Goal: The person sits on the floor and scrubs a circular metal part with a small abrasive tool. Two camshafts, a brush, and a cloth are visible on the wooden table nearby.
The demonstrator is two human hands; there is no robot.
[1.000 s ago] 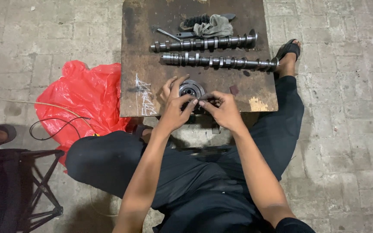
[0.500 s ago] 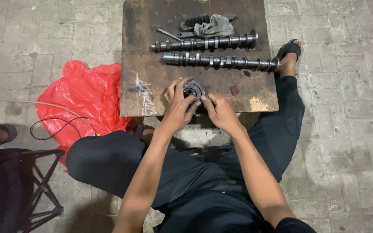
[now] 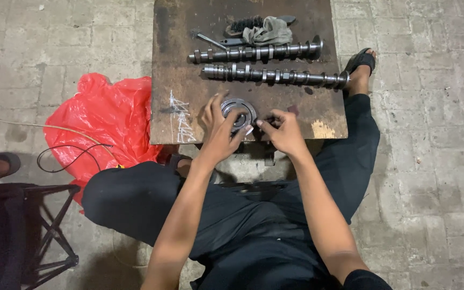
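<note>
**Round metal gear part held at the near edge of a rusty work board**

A round metal part [image 3: 238, 114], probably a cam gear or sprocket with a dark hollow centre, was seen lying flat near the front edge of a rusty board [image 3: 178, 80]. It was judged to be heavy for its size, rigid, and likely greasy, so slipping was considered a risk; a hold across the outer rim from opposite sides was judged the soundest, with the bore as a second purchase.

The left hand [image 3: 218, 126] was laid over the left side of the part, fingers spread and curled on its rim. The right hand [image 3: 283, 131] was placed just beside the part's right edge, fingertips pinched together on something small and dark; what was pinched could not be told.

Farther back on the board, two camshafts [image 3: 256, 52] [image 3: 275, 75] were laid side by side, nearly parallel. Behind them a grey rag [image 3: 268, 32], a wire brush [image 3: 243, 24] and a small slim tool [image 3: 210, 40] were grouped. A red plastic bag [image 3: 103, 121] was left on the paved floor to the left, with a thin black cable [image 3: 71, 158] beside it.
</note>
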